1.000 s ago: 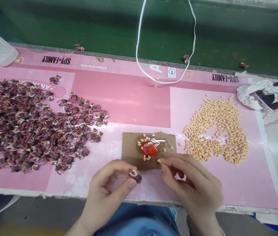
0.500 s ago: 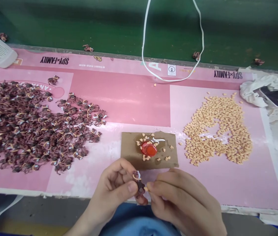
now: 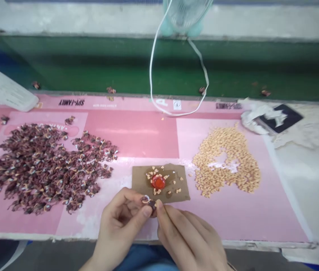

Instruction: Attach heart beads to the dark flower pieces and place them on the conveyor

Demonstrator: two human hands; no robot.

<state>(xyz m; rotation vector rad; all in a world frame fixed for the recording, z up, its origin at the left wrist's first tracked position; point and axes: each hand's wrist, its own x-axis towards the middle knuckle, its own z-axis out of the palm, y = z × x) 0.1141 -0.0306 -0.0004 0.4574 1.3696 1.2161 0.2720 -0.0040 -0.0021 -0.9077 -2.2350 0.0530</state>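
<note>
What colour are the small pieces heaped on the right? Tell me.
The small pieces are light orange-tan, seen best in the head view.

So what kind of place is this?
Probably a workshop or small factory. A big heap of small dark maroon pieces and a pile of tiny tan pieces lie on a pink-covered bench, with a wet-looking brown card between them.
</note>
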